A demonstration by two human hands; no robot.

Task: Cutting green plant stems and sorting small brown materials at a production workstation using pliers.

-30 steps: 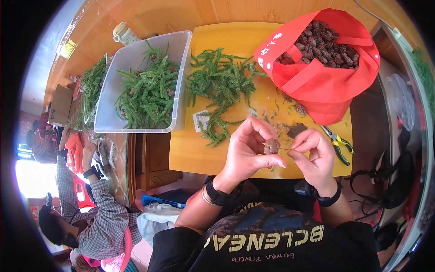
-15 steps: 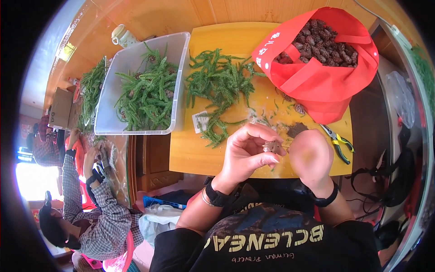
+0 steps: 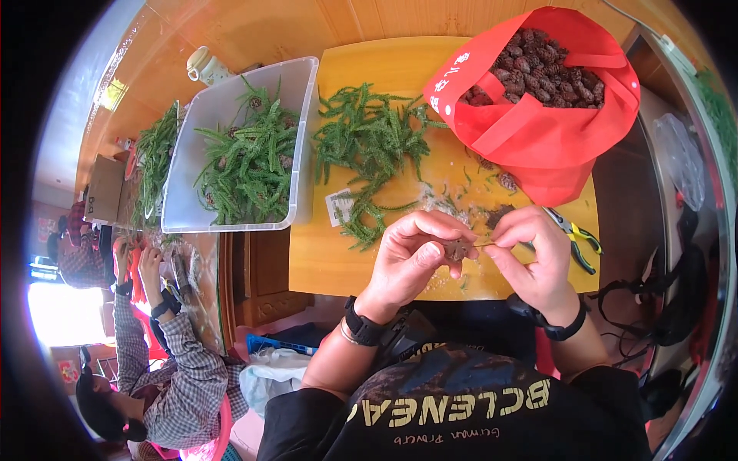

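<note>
Above the near part of the yellow table (image 3: 338, 269), my left hand (image 3: 403, 257) grips a small brown pine cone (image 3: 455, 249) between thumb and fingers. A thin wire (image 3: 483, 245) runs from the cone to my right hand (image 3: 538, 257), whose thumb and fingertips pinch its other end. Just beyond my right hand lies a dark brown piece (image 3: 500, 216), partly hidden. Pliers (image 3: 572, 237) with yellow and black handles rest to its right. Green artificial pine sprigs (image 3: 373, 142) are heaped beyond my left hand.
A red bag (image 3: 550, 157) full of pine cones (image 3: 538, 73) stands at the far right. Left of the sprigs is a clear plastic bin (image 3: 307, 115) holding more greenery and cones. Green scraps and white crumbs litter the table. A person in a checked shirt (image 3: 192, 392) works at the left.
My right hand has turned from a blurred, raised pose to pinching the wire. The cone has tilted and moved slightly left in my left hand. The other person's arms have shifted.
</note>
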